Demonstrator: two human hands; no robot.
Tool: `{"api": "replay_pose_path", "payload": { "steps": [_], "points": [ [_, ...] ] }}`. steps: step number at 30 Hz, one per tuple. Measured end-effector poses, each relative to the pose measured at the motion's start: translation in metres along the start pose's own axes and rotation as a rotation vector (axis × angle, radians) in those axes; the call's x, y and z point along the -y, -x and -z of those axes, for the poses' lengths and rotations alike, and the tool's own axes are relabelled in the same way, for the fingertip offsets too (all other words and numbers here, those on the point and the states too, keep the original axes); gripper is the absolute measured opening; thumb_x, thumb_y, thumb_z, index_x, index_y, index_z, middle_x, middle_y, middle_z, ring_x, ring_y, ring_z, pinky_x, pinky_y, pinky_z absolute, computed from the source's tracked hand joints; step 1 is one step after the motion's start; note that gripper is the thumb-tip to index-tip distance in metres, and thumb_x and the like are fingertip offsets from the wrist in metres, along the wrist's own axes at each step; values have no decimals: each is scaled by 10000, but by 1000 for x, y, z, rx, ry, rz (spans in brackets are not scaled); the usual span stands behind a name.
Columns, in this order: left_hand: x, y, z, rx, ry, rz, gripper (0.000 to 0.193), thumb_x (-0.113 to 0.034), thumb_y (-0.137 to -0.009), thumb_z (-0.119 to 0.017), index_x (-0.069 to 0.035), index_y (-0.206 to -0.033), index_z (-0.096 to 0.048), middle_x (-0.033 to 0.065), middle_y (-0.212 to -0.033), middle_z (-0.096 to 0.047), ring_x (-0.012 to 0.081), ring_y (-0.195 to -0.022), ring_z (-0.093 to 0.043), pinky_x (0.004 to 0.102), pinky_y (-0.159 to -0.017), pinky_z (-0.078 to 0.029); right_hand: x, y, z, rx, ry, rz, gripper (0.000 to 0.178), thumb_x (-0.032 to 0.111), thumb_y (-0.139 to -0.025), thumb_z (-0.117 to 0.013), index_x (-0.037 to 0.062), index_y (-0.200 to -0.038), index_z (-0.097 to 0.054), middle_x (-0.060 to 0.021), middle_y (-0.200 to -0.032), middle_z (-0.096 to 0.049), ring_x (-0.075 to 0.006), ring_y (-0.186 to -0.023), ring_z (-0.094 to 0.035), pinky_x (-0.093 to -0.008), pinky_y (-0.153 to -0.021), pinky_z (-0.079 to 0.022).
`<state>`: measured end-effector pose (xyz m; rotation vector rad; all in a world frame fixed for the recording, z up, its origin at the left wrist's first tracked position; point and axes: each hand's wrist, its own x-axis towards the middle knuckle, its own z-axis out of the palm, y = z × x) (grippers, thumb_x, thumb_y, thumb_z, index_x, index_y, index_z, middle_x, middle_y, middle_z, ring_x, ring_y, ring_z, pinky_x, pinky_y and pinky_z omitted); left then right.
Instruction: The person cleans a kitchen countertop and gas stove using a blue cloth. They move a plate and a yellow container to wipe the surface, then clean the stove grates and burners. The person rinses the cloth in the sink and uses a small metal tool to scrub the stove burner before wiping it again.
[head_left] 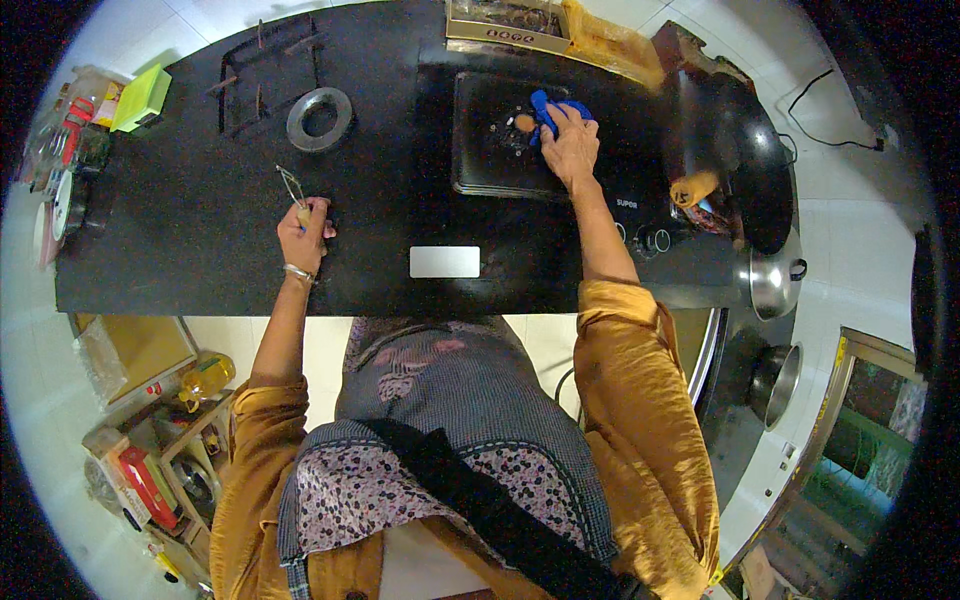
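My right hand presses a bunched blue cloth onto the black stove panel. Beside the cloth, at the panel's middle, is the burner, with small pale parts around it. My left hand is closed round a small tool with a thin metal loop at its end and a yellowish handle mostly hidden by my fingers. Ahead of that hand a grey metal burner ring lies on the black surface. Farther off is a dark pan support with upright prongs.
A white rectangular plate lies near the front edge. To the right are stove knobs, a large black wok and a steel lid. A box stands at the back; a green box and jars crowd the left.
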<state>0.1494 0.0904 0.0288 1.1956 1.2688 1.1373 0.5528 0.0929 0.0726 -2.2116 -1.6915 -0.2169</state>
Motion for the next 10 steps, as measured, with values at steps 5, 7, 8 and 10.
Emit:
{"api": "replay_pose_path", "payload": {
  "steps": [5,7,8,10],
  "points": [
    [3,1,5,-1,-14,-4,189,-190,-871,-595,-3,-850,-612,8,-567,-546,67,-480,-511,203,-460,-418,24,50,19,62,32,28,391,114,-688,-665,155,-1073,-609,-103,-1060,-549,-348,-930,-519,-418,-774,-486],
    [2,1,6,2,-23,18,191,-191,-871,-594,-2,-854,-612,13,-572,-550,73,-487,-520,206,-461,-422,31,70,32,228,-184,2,367,120,-686,-670,149,-1048,-623,-105,-1079,-549,-354,-927,-524,-414,-778,-486],
    [0,1,6,12,-22,29,190,-195,-871,-595,-6,-857,-614,16,-570,-551,79,-484,-523,209,-460,-425,30,70,38,252,-251,-84,374,125,-701,-664,141,-1071,-614,-106,-1120,-536,-347,-986,-511,-401,-821,-464],
    [-3,1,1,33,-19,56,189,-201,-871,-598,-13,-863,-618,21,-565,-552,90,-480,-528,213,-459,-429,24,66,54,301,-384,-257,391,133,-730,-652,126,-1117,-596,-108,-1200,-511,-335,-1103,-483,-375,-909,-421]
  ]
}}
